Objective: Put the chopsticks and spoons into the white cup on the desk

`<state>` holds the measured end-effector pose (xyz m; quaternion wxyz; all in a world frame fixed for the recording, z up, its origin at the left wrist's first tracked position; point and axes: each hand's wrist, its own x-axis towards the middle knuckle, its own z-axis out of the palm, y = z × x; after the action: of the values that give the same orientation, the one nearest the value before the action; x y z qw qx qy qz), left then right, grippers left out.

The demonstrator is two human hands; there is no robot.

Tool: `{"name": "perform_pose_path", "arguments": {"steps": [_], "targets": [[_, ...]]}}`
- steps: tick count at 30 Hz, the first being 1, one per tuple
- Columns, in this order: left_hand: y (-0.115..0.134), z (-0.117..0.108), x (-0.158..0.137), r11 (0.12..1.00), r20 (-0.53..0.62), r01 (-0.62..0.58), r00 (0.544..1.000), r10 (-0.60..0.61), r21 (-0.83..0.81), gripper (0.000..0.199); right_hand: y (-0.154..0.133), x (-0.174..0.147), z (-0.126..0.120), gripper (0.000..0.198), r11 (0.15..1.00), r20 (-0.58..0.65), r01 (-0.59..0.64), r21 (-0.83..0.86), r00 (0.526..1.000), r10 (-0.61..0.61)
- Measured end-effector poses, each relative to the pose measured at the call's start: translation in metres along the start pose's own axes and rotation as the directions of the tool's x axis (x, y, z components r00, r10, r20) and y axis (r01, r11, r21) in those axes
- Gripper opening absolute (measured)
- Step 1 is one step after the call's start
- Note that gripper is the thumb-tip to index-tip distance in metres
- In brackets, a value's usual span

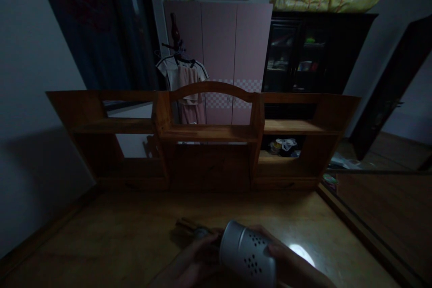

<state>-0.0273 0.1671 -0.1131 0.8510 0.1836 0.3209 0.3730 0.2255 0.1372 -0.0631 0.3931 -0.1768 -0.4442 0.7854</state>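
A silver metal utensil holder (248, 254), a cylinder pierced with clusters of round holes, is tilted on its side just above the wooden surface at the bottom centre. Wrapped round its right side is my right hand (283, 254), thumb on the perforated wall. My left hand (192, 258) is closed to the left of the holder, gripping a bundle of wooden chopsticks (185, 223). A rounded metallic piece (201, 232), perhaps a spoon, shows among them. Their inner ends are hidden behind my left fingers and the holder.
A wooden shelf unit (209, 134) with open compartments stands at the far edge of the wooden surface (128, 229). A white wall (33, 144) rises on the left. A raised wooden edge (357, 234) runs along the right. Light reflects off the surface near my right hand.
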Motion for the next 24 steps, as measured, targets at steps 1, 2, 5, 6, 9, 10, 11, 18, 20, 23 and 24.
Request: {"name": "perform_pose_path", "arguments": {"steps": [1, 2, 5, 6, 9, 10, 11, 18, 20, 23, 24], "targets": [[0.0, 0.001, 0.0, 1.0, 0.004, -0.001, 1.0, 0.001, -0.001, 0.019, 0.003, 0.003, -0.002, 0.057, 0.999, -0.04, 0.03, -0.021, 0.999, -0.031], [0.001, 0.002, 0.0, 1.0, 0.006, -0.007, 1.0, 0.007, 0.002, 0.021, 0.007, 0.006, -0.005, 0.055, 0.998, -0.09, 0.052, -0.038, 0.994, -0.055], [0.003, 0.007, -0.001, 0.998, -0.068, -0.063, 0.996, 0.062, -0.009, 0.022, 0.021, 0.012, -0.018, 0.055, 0.993, -0.263, 0.093, -0.067, 0.959, -0.108], [0.003, 0.008, 0.0, 0.996, -0.092, -0.084, 0.992, 0.082, -0.02, 0.021, 0.025, 0.014, -0.024, 0.055, 0.992, -0.312, 0.101, -0.073, 0.943, -0.119], [0.005, 0.008, 0.003, 0.988, -0.109, -0.143, 0.985, 0.137, -0.056, 0.019, 0.034, 0.016, -0.039, 0.058, 0.986, -0.404, 0.117, -0.118, 0.901, -0.155], [0.005, 0.006, 0.005, 0.984, -0.098, -0.162, 0.983, 0.155, -0.068, 0.018, 0.035, 0.016, -0.042, 0.06, 0.98, -0.419, 0.114, -0.161, 0.891, -0.172], [0.005, 0.004, 0.006, 0.981, -0.082, -0.179, 0.982, 0.172, -0.078, 0.018, 0.036, 0.015, -0.044, 0.061, 0.97, -0.423, 0.106, -0.218, 0.886, -0.192], [0.002, -0.003, 0.012, 0.96, -0.059, -0.258, 0.966, 0.253, -0.105, 0.016, 0.026, 0.009, -0.03, 0.053, 0.858, -0.414, 0.099, -0.505, 0.844, -0.341], [0.002, -0.001, 0.013, 0.95, -0.114, -0.285, 0.956, 0.271, -0.128, 0.013, 0.026, 0.009, -0.03, 0.055, 0.856, -0.423, 0.085, -0.511, 0.841, -0.336], [0.004, 0.003, 0.013, 0.933, -0.137, -0.322, 0.943, 0.302, -0.163, 0.012, 0.029, 0.011, -0.041, 0.064, 0.869, -0.444, 0.072, -0.489, 0.837, -0.319], [0.005, 0.005, 0.013, 0.93, -0.13, -0.325, 0.943, 0.306, -0.17, 0.013, 0.029, 0.012, -0.045, 0.067, 0.875, -0.46, 0.066, -0.479, 0.831, -0.314]]}}
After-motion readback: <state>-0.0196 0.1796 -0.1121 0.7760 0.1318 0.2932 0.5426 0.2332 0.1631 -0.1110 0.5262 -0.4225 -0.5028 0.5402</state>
